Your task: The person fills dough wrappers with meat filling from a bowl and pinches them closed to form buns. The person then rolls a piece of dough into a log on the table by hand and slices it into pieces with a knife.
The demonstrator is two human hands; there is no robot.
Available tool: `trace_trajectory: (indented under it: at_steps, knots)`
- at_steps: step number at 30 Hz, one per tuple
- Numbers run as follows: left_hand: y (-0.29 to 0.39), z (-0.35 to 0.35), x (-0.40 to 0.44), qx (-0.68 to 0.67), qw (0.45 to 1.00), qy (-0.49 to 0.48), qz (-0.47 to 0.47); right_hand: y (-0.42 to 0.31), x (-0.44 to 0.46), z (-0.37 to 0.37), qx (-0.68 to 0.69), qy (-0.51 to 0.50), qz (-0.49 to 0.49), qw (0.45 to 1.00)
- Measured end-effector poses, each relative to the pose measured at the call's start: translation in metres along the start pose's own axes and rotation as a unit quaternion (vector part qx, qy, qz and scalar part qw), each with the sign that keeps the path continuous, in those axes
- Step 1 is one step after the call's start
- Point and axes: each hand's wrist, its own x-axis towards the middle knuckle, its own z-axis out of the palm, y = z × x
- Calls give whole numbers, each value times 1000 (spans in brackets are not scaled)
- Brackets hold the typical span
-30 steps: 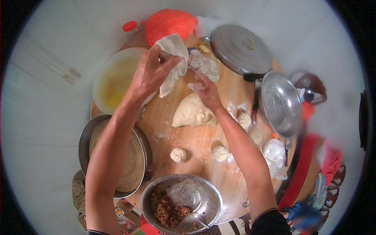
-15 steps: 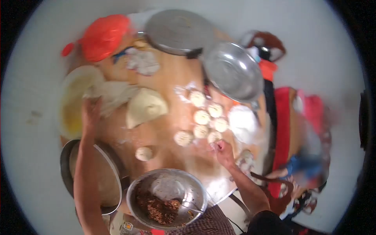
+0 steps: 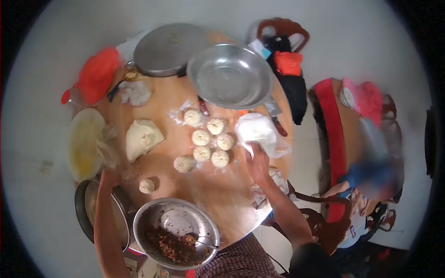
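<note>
My right hand (image 3: pixel 258 162) reaches to the near edge of the white flour (image 3: pixel 255 127) in its plastic bag. Its fingers are drawn together, and what lies between them is hidden. My left hand (image 3: pixel 110 177) is low over the table's left side, blurred, by the rim of a dark pot (image 3: pixel 85 197) and a crumpled plastic bag (image 3: pixel 109 146); its fingers cannot be made out. Several pleated buns (image 3: pixel 201 137) sit grouped mid-table. A lone bun (image 3: pixel 147 186) lies nearer the left hand, below a large piece of dough (image 3: pixel 143 139).
A steel bowl of dark filling (image 3: pixel 171 248) stands at the front edge. Behind the buns are a wide metal basin (image 3: pixel 230 76) and a round grey lid or pan (image 3: pixel 169 48). A red-handled knife (image 3: pixel 279 127) lies right of the flour. Another person's arm (image 3: pixel 337 189) shows at far right.
The view has shifted, so the table sits further left. My right hand has left the nearest bun for the flour. My left hand has come back from the plastic bag toward the pot.
</note>
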Motion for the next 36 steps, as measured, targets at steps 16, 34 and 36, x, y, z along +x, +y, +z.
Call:
trace_trajectory:
  at_steps: [16,34,36]
  knots:
    - [-21,35,-100,527,825,71,194,193,136,-12,-107,-106,135,979]
    - [-16,91,53,452,863,103,202,-274,18,133,160,-235,-43,958]
    - [-32,88,70,460,851,97,234,-289,19,169,144,-225,-49,962]
